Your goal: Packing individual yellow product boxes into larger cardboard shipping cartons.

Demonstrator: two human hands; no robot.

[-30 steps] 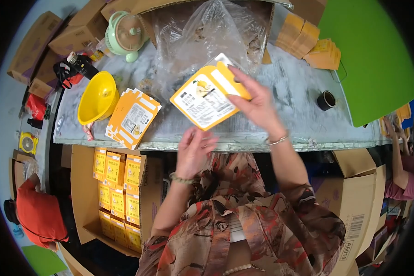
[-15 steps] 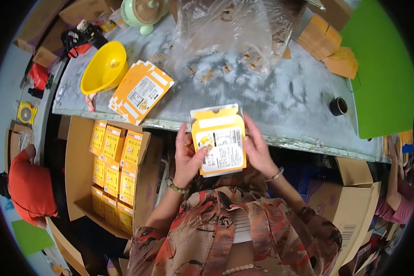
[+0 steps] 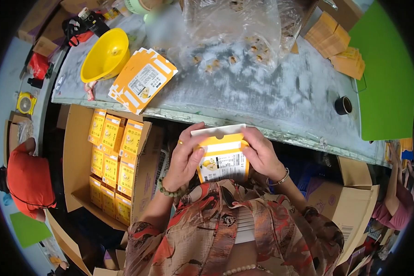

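Close to my chest, below the table's front edge, I hold a yellow and white printed carton (image 3: 223,166) with both hands. It looks flat, and its pale top flap sticks up past a small half-round notch. My left hand (image 3: 185,158) is closed on the upper left side, thumb on the printed face. At the upper right corner, my right hand (image 3: 265,155) grips it with the thumb in front and the fingers behind. The carton's lower end disappears behind my patterned shirt. Several similar flat cartons (image 3: 145,80) lie fanned out on the table ahead to the left.
A yellow basin (image 3: 106,55) stands beside the fanned cartons. To my lower left, a cardboard box (image 3: 145,175) holds rows of filled yellow boxes. Clear plastic with small packets (image 3: 234,32), orange card stacks (image 3: 326,34) and a tape roll (image 3: 343,105) are on the table. Other people work at both sides.
The carton has come down closer to my body, its top edge tilting toward me. Both hands have shifted up to its upper corners. The view has moved slightly.
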